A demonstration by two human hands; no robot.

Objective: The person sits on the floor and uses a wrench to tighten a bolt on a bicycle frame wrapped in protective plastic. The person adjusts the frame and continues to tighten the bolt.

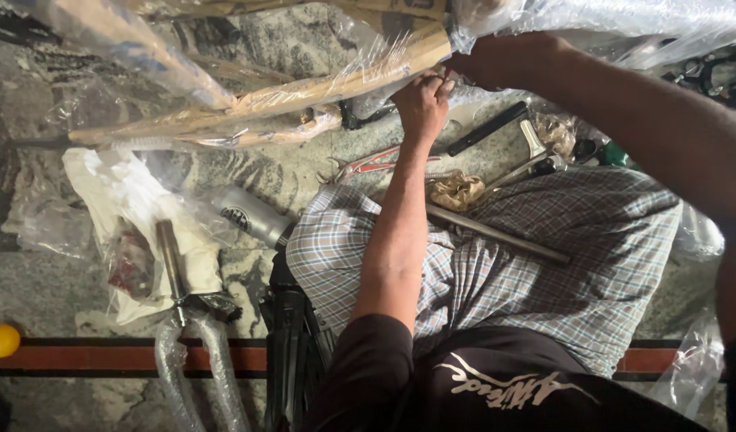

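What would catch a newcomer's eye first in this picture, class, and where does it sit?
The left hand grips a long cardboard-and-clear-plastic-wrapped tube across the top, while the right hand is hidden up among clear plastic wrap. Below lies a blue-and-brown checked cloth strewn with metal tools, including a long steel rod. At lower left stands a bubble-wrapped metal fork.

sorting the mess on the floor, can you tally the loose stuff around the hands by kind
Hands: 2, the left hand and the right hand, both at the plastic-wrapped cardboard tube
Plastic-wrapped cardboard tube: 1
Bare metal rod: 1
Wrapped fork: 1
Silver cylinder: 1
Yellow ball: 1
Checked cloth: 1
Total: 8
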